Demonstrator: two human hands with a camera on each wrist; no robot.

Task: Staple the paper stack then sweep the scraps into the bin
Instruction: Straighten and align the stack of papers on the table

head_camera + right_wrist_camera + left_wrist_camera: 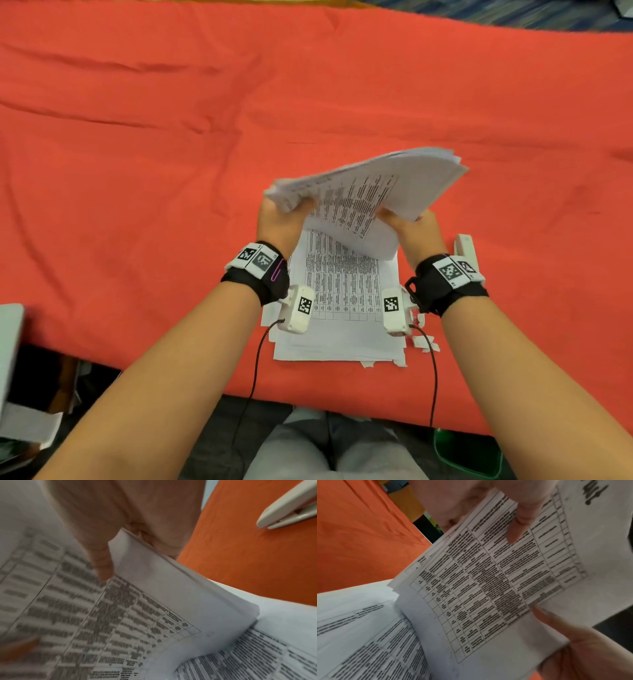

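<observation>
On the desk (137,171), covered by a red-orange cloth, one thick paper stack (346,308) is seen near the front edge, with printed tables on its sheets. The upper part of the stack is lifted and bent upward, and it is gripped by two hands: the left hand (279,222) at its left edge and the right hand (416,229) at its right edge, thumbs pressed on the printed side. One white stapler (464,251) is lying just beside the right wrist. Several small white scraps (424,342) are scattered at the right lower corner of the stack. Beyond the far edge of the desk a blue patterned floor is visible.
</observation>
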